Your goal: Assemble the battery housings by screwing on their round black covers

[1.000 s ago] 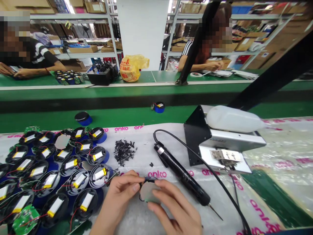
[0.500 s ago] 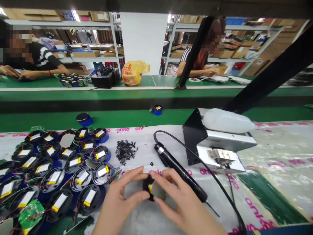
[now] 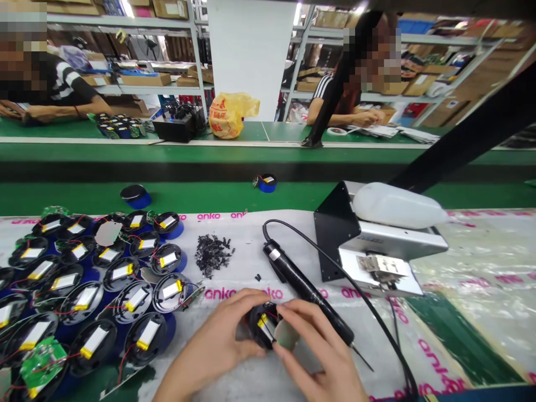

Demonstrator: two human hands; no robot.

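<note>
Since a second ago, the grey disc (image 3: 287, 335) pinched in the right hand (image 3: 320, 349) has swung aside from the black case (image 3: 255, 331), which the left hand (image 3: 226, 329) holds around its rim near the screwdriver (image 3: 310, 295), so the battery (image 3: 263, 320) inside is exposed.

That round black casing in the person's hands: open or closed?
Open. The black casing shows a yellow-ended battery inside; the right hand holds the grey disc off to one side.
</note>
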